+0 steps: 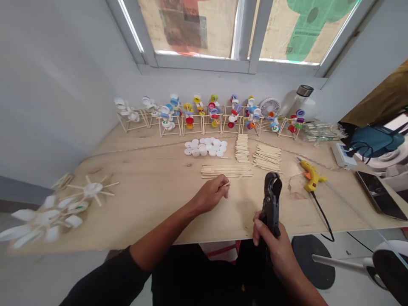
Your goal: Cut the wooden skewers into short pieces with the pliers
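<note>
My left hand (pixel 211 194) is closed in a pinch on a thin wooden stick (pixel 236 180), just in front of a bundle of long wooden sticks (pixel 219 171). In my right hand (pixel 270 240) a black hand cutter (pixel 271 202) stands with its jaws pointing up, above the table's front edge. The fingers wrap round its handles. A gap separates the cutter from the stick. Shorter cut sticks lie in two piles, one narrow (pixel 242 148) and one wider (pixel 267 158), behind the hands. White bottle caps (pixel 205 147) are grouped to their left.
Along the wall stand several stick frames with coloured cap wheels (pixel 215 112), a small fan (pixel 269 107) and a bottle (pixel 299 100). At right lie a yellow glue gun (pixel 312 175), a phone (pixel 381 193) and a power strip (pixel 343 155). Spoked wheels (pixel 92 189) lie at left.
</note>
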Demonstrator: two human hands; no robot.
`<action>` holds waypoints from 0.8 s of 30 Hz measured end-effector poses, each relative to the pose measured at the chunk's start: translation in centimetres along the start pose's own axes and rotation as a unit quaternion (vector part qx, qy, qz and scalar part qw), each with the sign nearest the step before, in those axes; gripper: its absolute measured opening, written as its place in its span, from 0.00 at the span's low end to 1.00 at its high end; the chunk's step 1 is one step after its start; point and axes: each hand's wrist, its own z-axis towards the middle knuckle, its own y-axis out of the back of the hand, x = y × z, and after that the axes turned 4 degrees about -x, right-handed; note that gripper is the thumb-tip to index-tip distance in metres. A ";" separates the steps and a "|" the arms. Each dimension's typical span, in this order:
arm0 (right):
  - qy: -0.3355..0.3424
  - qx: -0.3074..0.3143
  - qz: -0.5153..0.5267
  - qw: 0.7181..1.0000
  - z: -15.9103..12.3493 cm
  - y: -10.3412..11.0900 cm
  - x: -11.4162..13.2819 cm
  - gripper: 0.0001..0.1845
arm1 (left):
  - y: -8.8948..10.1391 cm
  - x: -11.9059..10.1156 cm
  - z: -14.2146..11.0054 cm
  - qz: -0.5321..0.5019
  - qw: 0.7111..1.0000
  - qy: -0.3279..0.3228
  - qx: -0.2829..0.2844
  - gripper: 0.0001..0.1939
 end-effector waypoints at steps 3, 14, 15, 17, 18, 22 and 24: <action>0.033 -0.033 -0.020 0.999 1.5 -0.4 0.9 0.16 | -0.3 -0.9 -1.1 -0.259 0.963 0.042 0.060 0.11; 0.132 -0.064 -0.129 0.981 4.6 -1.9 2.5 0.09 | -2.2 -2.1 -2.1 -0.466 0.872 0.068 0.134 0.11; 0.137 -0.061 -0.135 0.979 4.7 -1.9 2.5 0.08 | -2.3 -2.1 -2.1 -0.480 0.863 0.066 0.143 0.12; 0.145 -0.061 -0.150 0.976 5.0 -2.0 2.4 0.06 | -2.5 -2.0 -2.1 -0.504 0.844 0.069 0.171 0.12; 0.152 -0.067 -0.163 0.973 5.0 -2.0 2.4 0.05 | -2.6 -2.0 -2.1 -0.509 0.838 0.071 0.184 0.13; 0.188 -0.096 -0.218 0.953 5.1 -2.1 2.1 0.03 | -2.6 -1.9 -1.9 -0.484 0.854 0.049 0.182 0.14; 0.202 -0.104 -0.233 0.946 5.0 -2.2 2.0 0.02 | -2.6 -1.8 -1.9 -0.460 0.872 0.026 0.165 0.15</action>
